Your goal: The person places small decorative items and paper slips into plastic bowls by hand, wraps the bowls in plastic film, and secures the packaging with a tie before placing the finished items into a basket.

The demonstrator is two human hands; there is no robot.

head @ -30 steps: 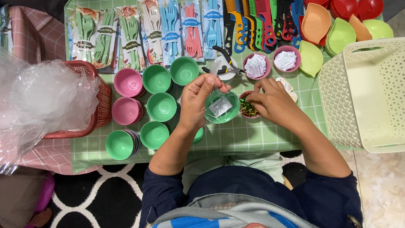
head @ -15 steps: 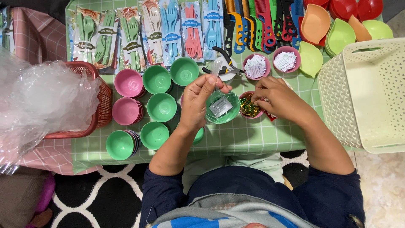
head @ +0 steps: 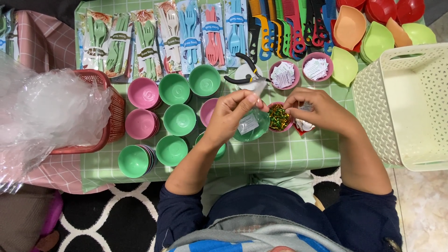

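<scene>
Clear bag [head: 252, 112] with a green bowl [head: 255, 131] and a small white sachet [head: 247, 124] inside, held up just over the middle of the table [head: 280, 151]. Gripped at its gathered neck by the left hand [head: 228, 116], thumb and fingertips clenched tight on the plastic. Hung down from that grip, the bowl's rim tilted toward the right.

Right hand [head: 317, 112] hovered just beside the bag, thumb pressed to forefinger directly above a small pink bowl [head: 279, 117] of shiny gold and green twist ties. Impossible to tell if anything was nipped between those fingertips. Partly covered some small white and red packets [head: 303, 125] lying underneath.

Black-handled pliers [head: 247, 70] lay beyond the bag, toward the far edge. Next to them, two pink bowls [head: 283, 73] filled with more white sachets. Stood in rows left of the bag: stacked green bowls [head: 179, 119] and pink bowls [head: 142, 92], reaching to the near edge.

Ranged along the far edge: packs of plastic cutlery [head: 186, 32], coloured combs [head: 289, 23], then leaf-shaped dishes [head: 364, 39] at the far right corner. Sat at the left edge: a red basket [head: 112, 112] heaped with crumpled clear plastic. Stood off the right edge: a cream lattice basket [head: 373, 116].
</scene>
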